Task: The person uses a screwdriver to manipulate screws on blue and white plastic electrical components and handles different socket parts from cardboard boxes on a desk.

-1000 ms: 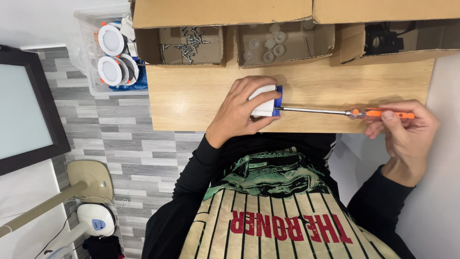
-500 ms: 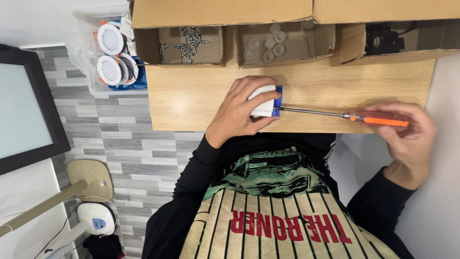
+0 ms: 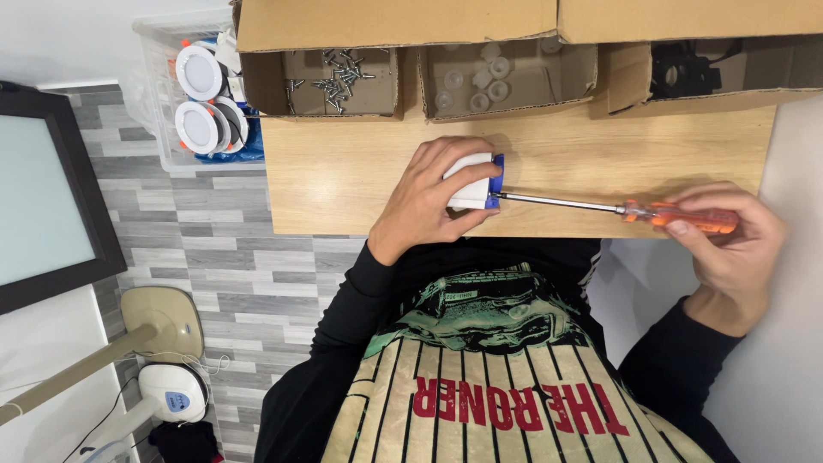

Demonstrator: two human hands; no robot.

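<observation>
Your left hand (image 3: pixel 429 201) is clamped around the small white plastic housing with a blue edge (image 3: pixel 474 182) on the light wooden table (image 3: pixel 343 180), while your right hand (image 3: pixel 729 249) grips the orange-handled screwdriver (image 3: pixel 677 214), tip against the housing's blue edge.

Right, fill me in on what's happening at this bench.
A person sits at a wooden table. The left hand holds a small white and blue part down on the tabletop. The right hand grips an orange-handled screwdriver, whose tip sits against the part's side. Along the far edge stand open cardboard boxes: one with screws, one with small clear caps, one with black parts. A clear bin of round white lights sits beside the table.
</observation>
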